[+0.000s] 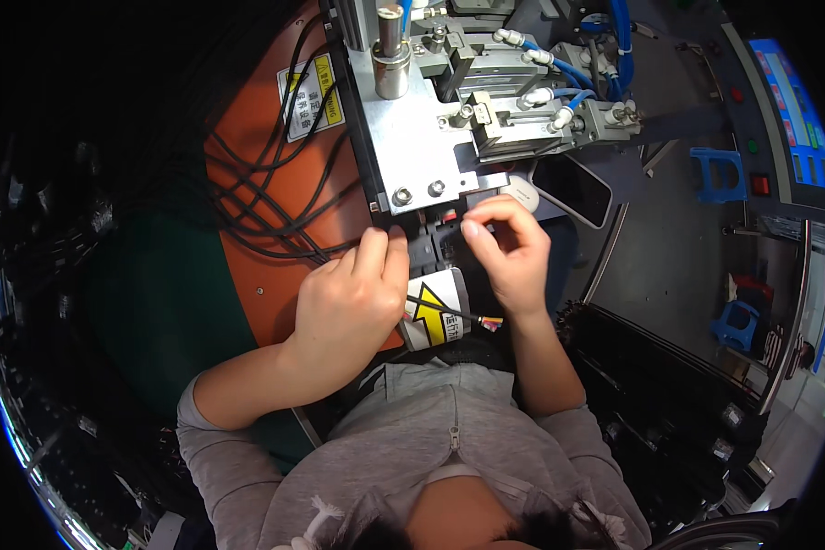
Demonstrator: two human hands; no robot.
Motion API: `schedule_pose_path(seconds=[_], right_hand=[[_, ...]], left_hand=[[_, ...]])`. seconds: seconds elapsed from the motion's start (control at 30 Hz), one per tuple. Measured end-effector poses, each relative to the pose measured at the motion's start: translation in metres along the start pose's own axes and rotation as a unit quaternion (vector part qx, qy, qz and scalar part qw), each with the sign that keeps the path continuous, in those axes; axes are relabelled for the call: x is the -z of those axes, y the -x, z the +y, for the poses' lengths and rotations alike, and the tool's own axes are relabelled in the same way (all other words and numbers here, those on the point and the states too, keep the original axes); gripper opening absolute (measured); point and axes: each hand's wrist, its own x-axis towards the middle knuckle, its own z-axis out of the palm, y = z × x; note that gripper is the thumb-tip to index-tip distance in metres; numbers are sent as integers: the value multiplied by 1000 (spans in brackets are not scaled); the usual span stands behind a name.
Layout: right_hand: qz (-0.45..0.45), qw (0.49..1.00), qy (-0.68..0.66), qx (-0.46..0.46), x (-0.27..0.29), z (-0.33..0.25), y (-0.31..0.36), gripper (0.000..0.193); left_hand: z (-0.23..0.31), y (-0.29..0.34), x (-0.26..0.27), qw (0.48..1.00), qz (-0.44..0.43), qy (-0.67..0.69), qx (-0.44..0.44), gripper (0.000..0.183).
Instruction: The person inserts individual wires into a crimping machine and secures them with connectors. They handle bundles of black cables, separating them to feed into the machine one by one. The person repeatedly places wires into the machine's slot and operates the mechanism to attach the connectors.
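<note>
Cable (454,312), thin, black and round, is seen emerging beside the left hand (351,289), the nearer one, its long axis slanted rightward and toward the wearer above a yellow-arrow label (435,328). Its free end, where multicoloured wires (492,323) are exposed, is located below the right hand (520,257). Left fingers are bent at the dark fixture (422,253); right thumb and forefinger are held close together. Whether anything is gripped by either hand cannot be told.
</note>
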Motion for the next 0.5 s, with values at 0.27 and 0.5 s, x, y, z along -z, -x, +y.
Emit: schedule_pose_path(seconds=[0.27, 0.5], right_hand=[[-137, 975, -63, 165, 17, -28, 3, 21], [-126, 975, -35, 178, 12, -41, 1, 21]], left_hand=[[-11, -2, -1, 993, 11, 112, -25, 25], [4, -3, 15, 958, 163, 182, -147, 51]])
